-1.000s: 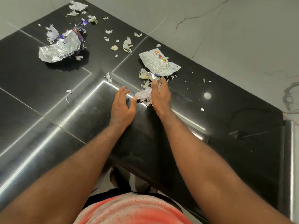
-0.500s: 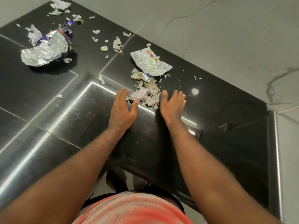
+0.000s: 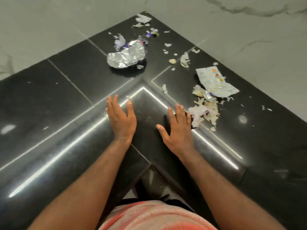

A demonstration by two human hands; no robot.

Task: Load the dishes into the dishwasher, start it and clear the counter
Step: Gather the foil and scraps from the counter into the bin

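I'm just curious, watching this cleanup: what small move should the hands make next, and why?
Probably lift the right hand over the scrap pile and rake it toward the left hand. The pile lies just right of the right hand, both hands are open and hold nothing, and the counter carries loose scraps, foil and a sachet.

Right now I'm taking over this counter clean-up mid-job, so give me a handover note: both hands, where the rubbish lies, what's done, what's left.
Left hand open, fingers straight, over the glossy black counter.
Right hand open, its little-finger edge against the heap of pale peel scraps.
Crumpled silver foil wrapper lies far left; flat white printed sachet just beyond the heap; small bits scattered around.
Done: some scraps heaped. Left: all rubbish off the counter. Dishwasher not in view.
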